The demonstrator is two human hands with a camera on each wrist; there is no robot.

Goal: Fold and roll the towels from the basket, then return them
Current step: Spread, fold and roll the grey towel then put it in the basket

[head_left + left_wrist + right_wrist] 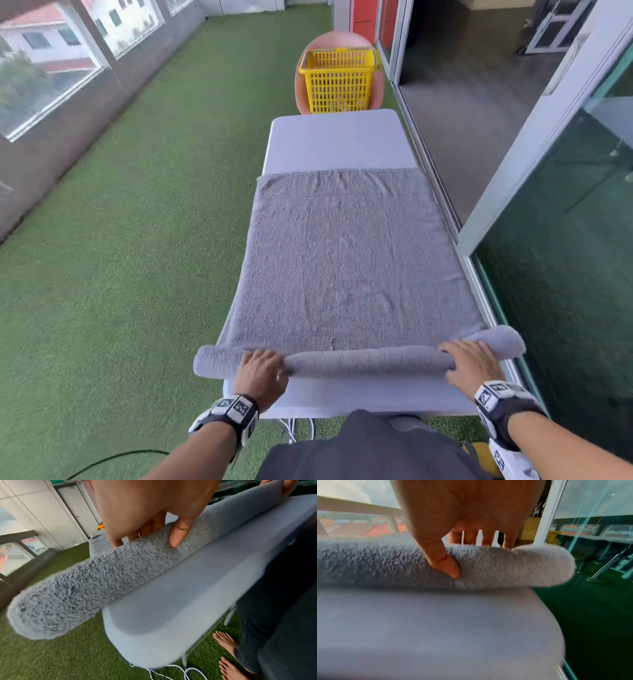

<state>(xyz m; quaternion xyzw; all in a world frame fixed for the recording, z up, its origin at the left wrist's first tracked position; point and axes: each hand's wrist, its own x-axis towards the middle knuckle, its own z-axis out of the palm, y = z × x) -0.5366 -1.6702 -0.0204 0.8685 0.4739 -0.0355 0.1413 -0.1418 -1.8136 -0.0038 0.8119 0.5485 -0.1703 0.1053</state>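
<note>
A grey towel [346, 260] lies flat along the white table [339, 140], and its near end is wound into a thick roll [366, 359] that overhangs both table sides. My left hand [262, 368] grips the roll near its left end, fingers over the top and thumb on the near side [145, 540]. My right hand [469, 363] holds the right end the same way [467, 557]. Up close the roll [85, 582] [513, 568] rests on the table's near part [188, 595] [436, 628]. The yellow basket [339, 80] stands beyond the table's far end; its inside is hidden.
The basket sits on a round pink stool [376, 92]. Glass sliding doors [513, 205] run close along the table's right side. Green turf [137, 240] covers the floor to the left, up to a windowed wall. White cables [180, 669] lie under the table by my bare feet [226, 642].
</note>
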